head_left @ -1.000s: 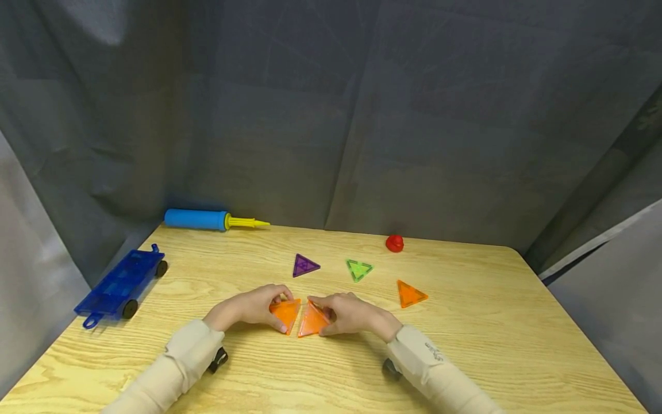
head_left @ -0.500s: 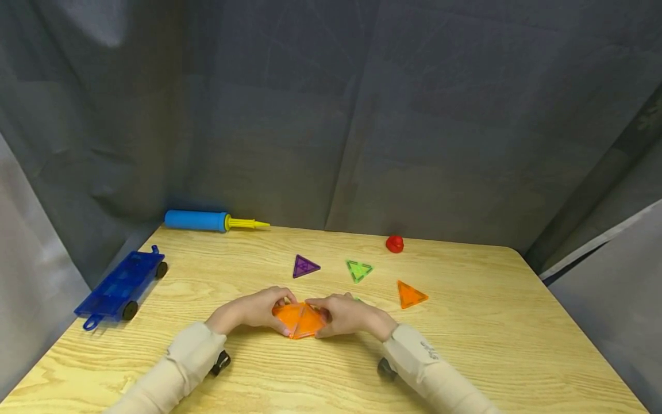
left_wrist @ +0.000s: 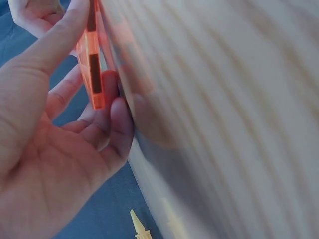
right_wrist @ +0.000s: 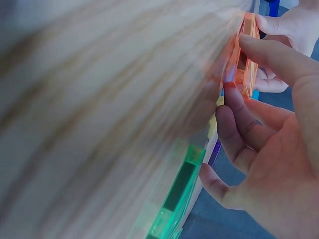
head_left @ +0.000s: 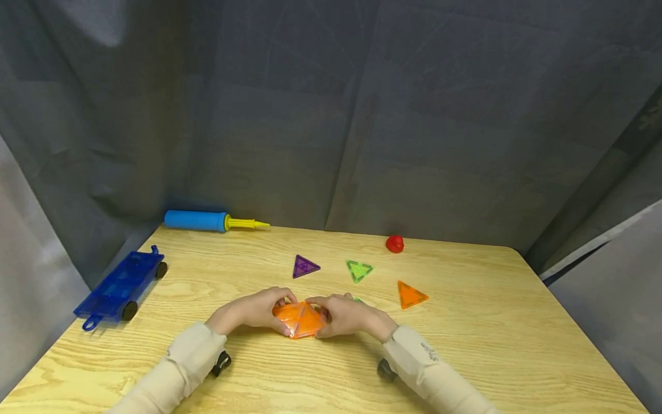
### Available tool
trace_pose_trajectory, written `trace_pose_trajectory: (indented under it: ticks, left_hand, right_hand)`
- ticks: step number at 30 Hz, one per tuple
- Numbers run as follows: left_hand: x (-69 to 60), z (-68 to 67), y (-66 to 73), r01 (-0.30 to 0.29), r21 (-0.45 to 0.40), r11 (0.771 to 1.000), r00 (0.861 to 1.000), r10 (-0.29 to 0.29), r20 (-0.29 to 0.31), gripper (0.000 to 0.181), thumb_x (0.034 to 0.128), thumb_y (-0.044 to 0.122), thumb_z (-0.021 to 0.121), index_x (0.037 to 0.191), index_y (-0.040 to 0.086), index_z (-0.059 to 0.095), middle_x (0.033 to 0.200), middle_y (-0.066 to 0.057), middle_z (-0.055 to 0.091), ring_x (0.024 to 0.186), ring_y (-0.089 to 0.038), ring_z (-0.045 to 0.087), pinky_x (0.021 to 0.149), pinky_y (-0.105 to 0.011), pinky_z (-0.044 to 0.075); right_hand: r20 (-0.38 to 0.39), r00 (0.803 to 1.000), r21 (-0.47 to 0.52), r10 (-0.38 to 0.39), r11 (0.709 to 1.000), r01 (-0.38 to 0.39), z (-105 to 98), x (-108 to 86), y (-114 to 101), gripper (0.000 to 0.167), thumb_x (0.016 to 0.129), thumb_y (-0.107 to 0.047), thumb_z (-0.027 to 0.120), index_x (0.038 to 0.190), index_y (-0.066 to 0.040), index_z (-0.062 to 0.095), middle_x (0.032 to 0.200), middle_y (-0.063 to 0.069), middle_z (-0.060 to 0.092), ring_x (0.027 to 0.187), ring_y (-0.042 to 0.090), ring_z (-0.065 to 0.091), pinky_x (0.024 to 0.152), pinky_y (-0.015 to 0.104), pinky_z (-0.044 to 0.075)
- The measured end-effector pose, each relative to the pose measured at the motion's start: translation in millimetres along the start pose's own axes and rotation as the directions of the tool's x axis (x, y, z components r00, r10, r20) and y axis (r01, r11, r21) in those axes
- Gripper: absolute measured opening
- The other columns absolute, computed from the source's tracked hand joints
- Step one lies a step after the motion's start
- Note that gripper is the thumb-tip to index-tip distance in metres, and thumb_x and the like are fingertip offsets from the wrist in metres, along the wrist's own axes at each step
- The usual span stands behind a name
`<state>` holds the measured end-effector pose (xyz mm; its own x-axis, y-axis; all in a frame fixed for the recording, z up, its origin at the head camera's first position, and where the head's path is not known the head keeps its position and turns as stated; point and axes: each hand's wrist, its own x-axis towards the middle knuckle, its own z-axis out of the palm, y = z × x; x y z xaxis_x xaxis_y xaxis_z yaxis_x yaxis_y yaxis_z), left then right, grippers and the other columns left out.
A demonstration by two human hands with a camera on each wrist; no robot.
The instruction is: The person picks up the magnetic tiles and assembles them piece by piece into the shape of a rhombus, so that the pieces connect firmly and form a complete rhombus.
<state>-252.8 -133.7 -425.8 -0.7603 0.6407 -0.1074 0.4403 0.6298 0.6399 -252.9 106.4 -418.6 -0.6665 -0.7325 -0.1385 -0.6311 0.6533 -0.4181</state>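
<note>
At the left stands a blue wheeled base [head_left: 121,286]. Next, the left hand [head_left: 256,309], its thumb and fingers narrowly apart, pinches the first orange triangle [head_left: 287,312]. This meets, edge to edge, the second orange triangle [head_left: 311,323], lying between both hands and pinched similarly by the right hand [head_left: 351,316]. Just beside that hand is a green tile [right_wrist: 174,191] (mostly hidden in the head view); farther right, a loose orange tile [head_left: 411,295].

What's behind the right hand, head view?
A sliver of green tile shows past the right hand; the hand covers the rest. Farther back: a lime triangle.
</note>
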Motion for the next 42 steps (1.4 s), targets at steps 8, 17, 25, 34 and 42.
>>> trace_pose_trajectory:
  ticks: [8, 17, 25, 34, 42]
  left_hand:
    - [-1.3, 0.8, -2.4, 0.003, -0.078, 0.997, 0.999, 0.0, 0.033, 0.062, 0.0755, 0.021, 0.081, 0.128, 0.011, 0.05, 0.115, -0.008, 0.058, 0.104, -0.023, 0.055, 0.093, -0.045, 0.044]
    - [-2.3, -0.6, -2.4, 0.002, -0.072, 0.997, 0.999, 0.001, 0.036, 0.058, 0.0779, 0.017, 0.079, 0.128, 0.013, 0.051, 0.118, -0.006, 0.058, 0.104, -0.021, 0.055, 0.093, -0.044, 0.044]
    - [-2.0, -0.6, -1.2, 0.014, -0.06, 0.998, 0.999, -0.012, 0.039, 0.055, 0.0791, 0.019, 0.078, 0.128, 0.013, 0.052, 0.124, -0.01, 0.057, 0.109, -0.026, 0.055, 0.098, -0.048, 0.043]
    - [-1.0, -0.4, -3.5, -0.005, -0.031, 1.0, 0.999, 0.006, 0.047, 0.057, 0.0793, 0.021, 0.078, 0.129, 0.006, 0.053, 0.125, -0.014, 0.057, 0.112, -0.03, 0.055, 0.099, -0.049, 0.042]
    - [-1.2, -0.4, -3.6, 0.002, -0.038, 0.999, 0.999, 0.0, 0.048, 0.058, 0.0788, 0.022, 0.078, 0.129, 0.005, 0.053, 0.124, -0.013, 0.058, 0.11, -0.028, 0.056, 0.099, -0.048, 0.042]
  right_hand:
    - [-0.014, 1.0, -0.006, 0.023, 1.0, -0.023, 2.6, -0.7, 0.7, 0.07, 0.08, -0.026, 0.077, 0.139, -0.004, 0.047, 0.078, -0.01, 0.053, 0.064, 0.004, 0.041, 0.066, 0.027, 0.027]
    - [-0.025, 0.999, 0.016, 0.026, 1.0, -0.026, 3.4, -0.3, 1.0, 0.064, 0.08, -0.025, 0.077, 0.136, -0.005, 0.052, 0.076, -0.01, 0.052, 0.067, 0.005, 0.043, 0.068, 0.029, 0.028]
    - [-0.014, 1.0, -0.014, 0.028, 1.0, -0.028, 0.3, -3.5, -1.9, 0.061, 0.083, -0.027, 0.074, 0.134, -0.002, 0.053, 0.081, -0.008, 0.054, 0.073, 0.006, 0.042, 0.069, 0.029, 0.028]
    - [0.006, 0.999, -0.035, 0.047, 0.998, -0.047, -1.0, -4.1, -4.5, 0.056, 0.084, -0.026, 0.073, 0.132, -0.002, 0.056, 0.089, -0.005, 0.058, 0.074, 0.007, 0.041, 0.07, 0.029, 0.029]
    - [-0.003, 0.999, -0.046, 0.053, 0.997, -0.054, 1.1, -3.4, -3.2, 0.054, 0.084, -0.027, 0.074, 0.13, -0.004, 0.058, 0.088, -0.007, 0.054, 0.075, 0.007, 0.042, 0.069, 0.027, 0.028]
